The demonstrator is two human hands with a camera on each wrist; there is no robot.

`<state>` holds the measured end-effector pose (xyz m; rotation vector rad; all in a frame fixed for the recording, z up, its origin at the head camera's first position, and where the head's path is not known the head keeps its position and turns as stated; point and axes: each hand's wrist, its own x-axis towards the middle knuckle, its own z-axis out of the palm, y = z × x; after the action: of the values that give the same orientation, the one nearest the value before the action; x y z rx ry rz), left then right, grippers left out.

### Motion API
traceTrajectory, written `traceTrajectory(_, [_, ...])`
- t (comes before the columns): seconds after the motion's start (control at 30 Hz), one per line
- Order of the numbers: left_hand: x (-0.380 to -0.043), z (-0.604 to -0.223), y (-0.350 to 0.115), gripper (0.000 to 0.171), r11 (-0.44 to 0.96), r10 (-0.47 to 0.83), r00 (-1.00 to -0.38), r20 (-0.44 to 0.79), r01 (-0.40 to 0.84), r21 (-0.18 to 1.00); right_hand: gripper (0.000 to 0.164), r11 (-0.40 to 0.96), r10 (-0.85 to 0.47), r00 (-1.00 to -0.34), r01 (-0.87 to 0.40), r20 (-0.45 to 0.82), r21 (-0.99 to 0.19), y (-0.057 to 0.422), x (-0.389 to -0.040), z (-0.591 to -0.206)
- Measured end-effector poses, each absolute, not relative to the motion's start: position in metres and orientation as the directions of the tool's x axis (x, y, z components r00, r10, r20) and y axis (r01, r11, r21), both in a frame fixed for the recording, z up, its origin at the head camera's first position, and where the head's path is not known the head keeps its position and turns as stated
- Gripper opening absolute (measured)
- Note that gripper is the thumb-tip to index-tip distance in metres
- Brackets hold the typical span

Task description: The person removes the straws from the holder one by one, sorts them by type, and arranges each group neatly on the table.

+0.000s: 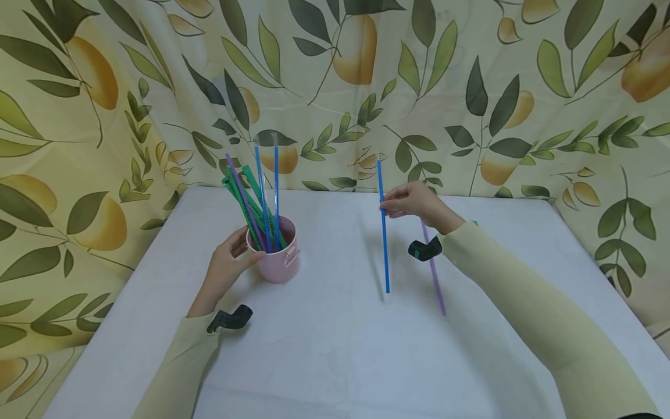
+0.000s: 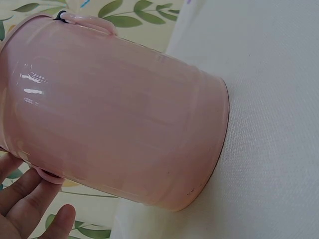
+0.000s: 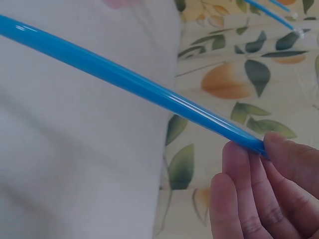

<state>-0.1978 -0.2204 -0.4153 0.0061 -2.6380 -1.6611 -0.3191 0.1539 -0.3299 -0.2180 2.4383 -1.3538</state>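
Note:
My left hand (image 1: 225,267) holds a pink cup (image 1: 277,267) at its near left side, thumb at the rim. In the left wrist view the fingers touch a small side handle (image 2: 50,175) of the cup (image 2: 124,114). Out of the cup lean several green straws (image 1: 251,174), a purple straw (image 1: 238,180) and two blue straws (image 1: 276,192). Thumb and fingertips of my right hand (image 1: 413,201) pinch another blue straw (image 1: 384,244), held nearly upright. Up close, this straw (image 3: 124,74) looks glossy.
A purple straw (image 1: 437,285) lies on the white table (image 1: 324,349), partly hidden by the right wrist. Something small and green (image 1: 475,222) peeks out behind the right sleeve. Leaf-and-fruit patterned cloth (image 1: 324,116) hangs behind the table.

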Motion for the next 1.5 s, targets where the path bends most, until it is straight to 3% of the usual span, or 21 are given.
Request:
traceTrajectory(0.57, [-0.198,-0.416,-0.22,0.072,0.434,-0.021,-1.0,0.016,0.005,0.901,0.033,0.586,-0.266,-0.907,0.117,-0.326,-0.802,0.178,-0.316,-0.373])
traceTrajectory(1.23, [-0.198,-0.415,-0.22,0.072,0.431,-0.023,-1.0,0.02,0.008,0.902,0.029,0.562,-0.256,-0.896,0.168,-0.363,-0.81,0.19,-0.316,-0.392])
traceTrajectory(1.5, [-0.198,-0.414,-0.22,0.072,0.439,-0.038,-0.999,0.002,-0.015,0.898,0.034,0.625,-0.208,-0.902,0.176,-0.379,-0.761,0.188,-0.317,-0.399])
